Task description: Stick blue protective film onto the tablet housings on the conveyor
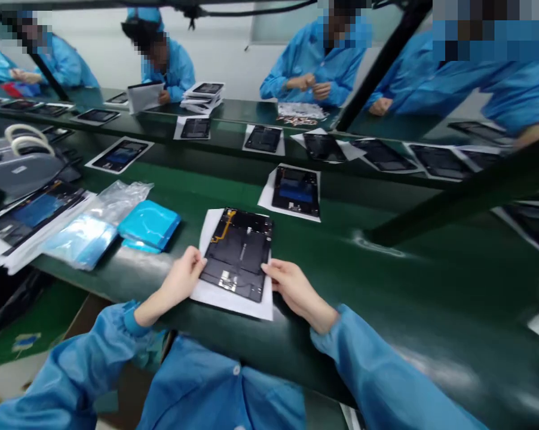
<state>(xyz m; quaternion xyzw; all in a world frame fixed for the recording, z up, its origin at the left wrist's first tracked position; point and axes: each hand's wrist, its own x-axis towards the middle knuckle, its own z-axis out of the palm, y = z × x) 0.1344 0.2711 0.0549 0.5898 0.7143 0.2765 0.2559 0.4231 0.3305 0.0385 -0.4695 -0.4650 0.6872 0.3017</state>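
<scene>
A black tablet housing (pixel 238 254) with an orange flex strip at its upper left lies on a white sheet (pixel 233 306) at the front of the green table. My left hand (pixel 183 278) pinches the left edge of the housing, thumb and fingers closed. On the opposite side my right hand (pixel 294 289) grips its right edge, the fingertips partly hidden beneath it. Blue plastic packets (pixel 149 224) lie to the left of my left hand, beside clear plastic bags (pixel 81 239).
Behind the housing lies another one with a blue panel (pixel 296 190). A tape dispenser (pixel 23 164) stands at the left. A dark slanted post (pixel 458 194) rises at the right. More housings line a raised shelf (pixel 224 128), with several people in blue beyond.
</scene>
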